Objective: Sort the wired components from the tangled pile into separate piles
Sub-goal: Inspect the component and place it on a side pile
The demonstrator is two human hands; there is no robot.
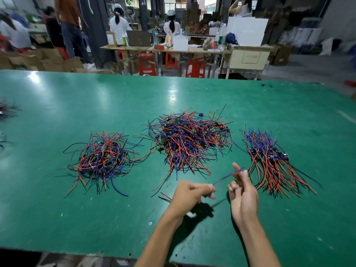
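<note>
Although a cream cabinet [248, 57] beyond the far edge of the glossy green worktable [57, 209] carries a framed label, its writing is too small and blurred to read, and no other lettering can be made out. On the table lie three heaps of wired components, each a small dark module with thin red, blue and black leads. The large tangled pile [189, 140] sits in the middle, its wires crossing in every direction with a few green boards and blue parts showing near the top. To the left, well apart from it, is a looser round pile [103, 158] whose long leads curl outward. To the right lies an orderly pile [269, 160], its modules bunched at the far end and its red and black leads fanned toward the near edge. In front of the middle heap the left hand [189, 194] is curled, pinching one end of a thin blue-purple wire [227, 177] between thumb and fingers, with red and black lead ends [164, 196] poking out on its left side. The right hand [242, 195] is held upright, palm toward the left, and pinches the wire's other end near its fingertips, so the strand runs taut between both hands above the table.
</note>
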